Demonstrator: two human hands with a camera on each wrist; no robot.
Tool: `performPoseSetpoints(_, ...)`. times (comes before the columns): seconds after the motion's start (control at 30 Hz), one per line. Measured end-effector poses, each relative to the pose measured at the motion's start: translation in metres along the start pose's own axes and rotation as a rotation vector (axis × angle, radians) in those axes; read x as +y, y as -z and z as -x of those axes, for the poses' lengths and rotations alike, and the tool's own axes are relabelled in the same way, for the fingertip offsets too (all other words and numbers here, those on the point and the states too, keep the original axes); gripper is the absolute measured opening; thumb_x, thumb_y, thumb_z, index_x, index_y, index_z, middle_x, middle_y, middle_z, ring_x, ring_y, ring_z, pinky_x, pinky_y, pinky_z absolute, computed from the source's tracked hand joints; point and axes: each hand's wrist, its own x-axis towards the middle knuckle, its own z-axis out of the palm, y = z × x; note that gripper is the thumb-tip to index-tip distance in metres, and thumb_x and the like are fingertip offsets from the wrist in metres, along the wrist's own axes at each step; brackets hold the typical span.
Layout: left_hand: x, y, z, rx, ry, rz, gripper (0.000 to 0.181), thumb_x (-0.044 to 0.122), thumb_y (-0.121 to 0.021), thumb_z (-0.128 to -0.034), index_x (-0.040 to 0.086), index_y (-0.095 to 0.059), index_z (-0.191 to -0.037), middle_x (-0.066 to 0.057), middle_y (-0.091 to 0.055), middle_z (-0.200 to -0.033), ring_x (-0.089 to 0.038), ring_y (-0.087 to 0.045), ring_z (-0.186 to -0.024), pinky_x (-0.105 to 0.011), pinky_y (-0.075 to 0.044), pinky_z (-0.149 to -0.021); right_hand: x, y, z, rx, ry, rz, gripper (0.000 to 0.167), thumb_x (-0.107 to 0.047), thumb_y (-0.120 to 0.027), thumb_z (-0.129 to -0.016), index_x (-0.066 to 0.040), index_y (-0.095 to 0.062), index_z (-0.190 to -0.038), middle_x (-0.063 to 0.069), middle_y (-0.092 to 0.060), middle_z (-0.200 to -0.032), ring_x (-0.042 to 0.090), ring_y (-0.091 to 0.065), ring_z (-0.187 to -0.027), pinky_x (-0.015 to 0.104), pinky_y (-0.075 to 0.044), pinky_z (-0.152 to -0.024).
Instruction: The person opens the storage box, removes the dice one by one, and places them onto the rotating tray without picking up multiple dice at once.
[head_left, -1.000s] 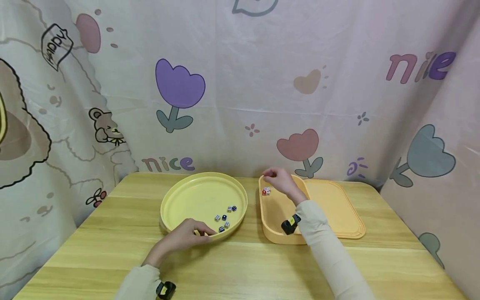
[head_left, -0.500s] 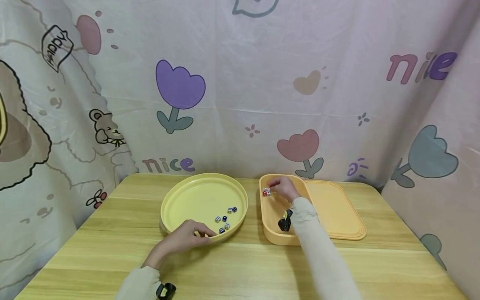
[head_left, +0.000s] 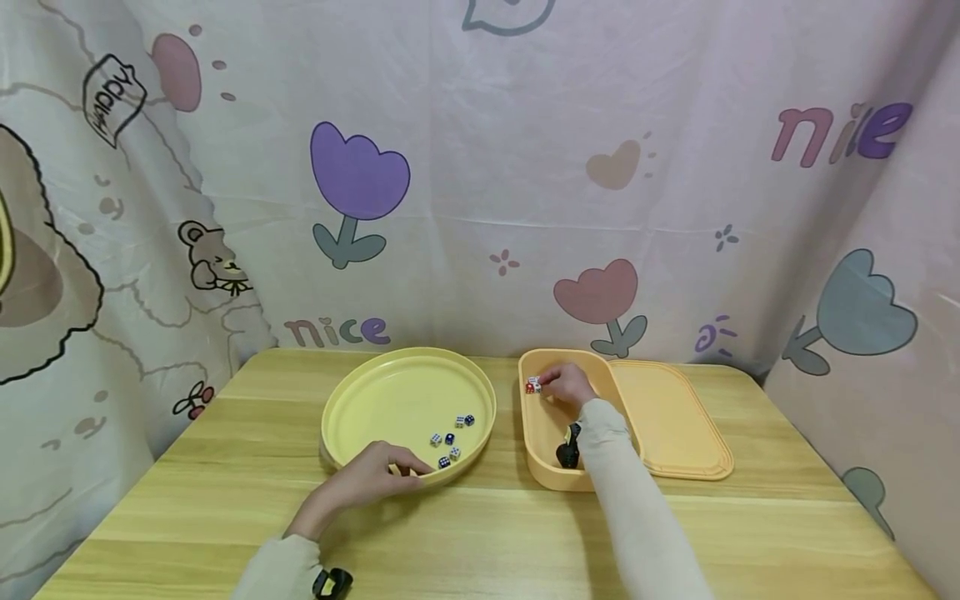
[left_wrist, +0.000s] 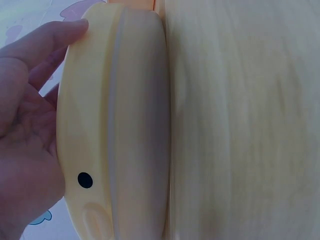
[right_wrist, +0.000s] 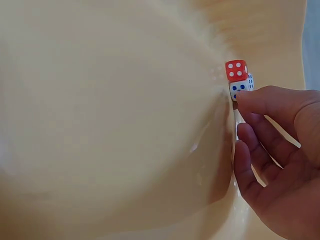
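Observation:
My left hand grips the near rim of a round yellow tray; in the left wrist view, one digit of the hand lies against the tray's side wall and other fingers go behind it. Inside an orange box, my right hand is at the far left corner beside a red die and white dice. The right wrist view has a fingertip of the hand touching a white die against the red die; its other fingers are loosely bent.
Several white and dark blue dice lie at the tray's right side. A flat orange lid lies right of the box on the wooden table. A patterned curtain hangs behind and at both sides.
My right hand has come down from the box's far rim to the dice in its corner. The left hand stays on the tray rim.

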Motion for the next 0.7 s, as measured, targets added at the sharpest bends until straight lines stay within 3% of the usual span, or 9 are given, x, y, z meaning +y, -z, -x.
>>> performPoseSetpoints(0.07,0.000,0.000,0.000,-0.002,0.003,0.005,0.018,0.018,-0.071,-0.0882,0.006,-0.076,-0.101,0.003,-0.071,-0.094,-0.005,-0.057,-0.080,-0.025,-0.046,-0.070,-0.006,0.000,0.003,0.006,-0.011,0.018,0.010,-0.002,-0.074,-0.072,-0.002,-0.074,-0.083,0.008,-0.070,-0.081,0.019,-0.058,-0.071,0.030,-0.047,-0.064)
performPoseSetpoints(0.1,0.000,0.000,0.000,-0.003,0.004,0.006,0.018,0.018,-0.071,-0.0883,0.006,-0.076,-0.101,0.003,-0.070,-0.094,-0.005,-0.057,-0.080,-0.025,-0.046,-0.070,-0.017,0.001,0.009,0.007,-0.054,0.044,0.012,0.000,-0.074,-0.072,0.002,-0.073,-0.084,0.011,-0.070,-0.083,0.022,-0.059,-0.075,0.032,-0.047,-0.067)
performPoseSetpoints(0.23,0.001,0.000,0.001,0.001,0.008,0.007,0.018,0.018,-0.071,-0.0882,0.006,-0.076,-0.101,0.003,-0.070,-0.094,-0.005,-0.057,-0.081,-0.025,-0.046,-0.070,-0.028,-0.001,0.017,0.032,-0.059,0.090,0.009,0.001,-0.076,-0.075,0.005,-0.070,-0.081,0.011,-0.068,-0.081,0.020,-0.057,-0.075,0.029,-0.046,-0.068)
performPoseSetpoints(0.43,0.003,0.001,0.000,0.000,0.005,0.010,0.018,0.018,-0.071,-0.0881,0.005,-0.076,-0.101,0.002,-0.071,-0.095,-0.006,-0.058,-0.081,-0.025,-0.046,-0.071,-0.030,-0.004,0.018,0.063,-0.069,0.110,0.011,0.000,-0.079,-0.075,0.000,-0.068,-0.073,0.006,-0.066,-0.076,0.015,-0.054,-0.069,0.025,-0.043,-0.063)
performPoseSetpoints(0.7,0.001,0.001,0.000,-0.003,-0.003,0.002,0.019,0.017,-0.071,-0.0884,0.005,-0.076,-0.101,0.001,-0.071,-0.095,-0.006,-0.058,-0.081,-0.026,-0.046,-0.072,-0.031,-0.003,0.016,0.022,-0.071,0.094,0.009,0.003,-0.076,-0.074,-0.001,-0.068,-0.074,0.001,-0.063,-0.072,0.014,-0.052,-0.065,0.024,-0.043,-0.059)
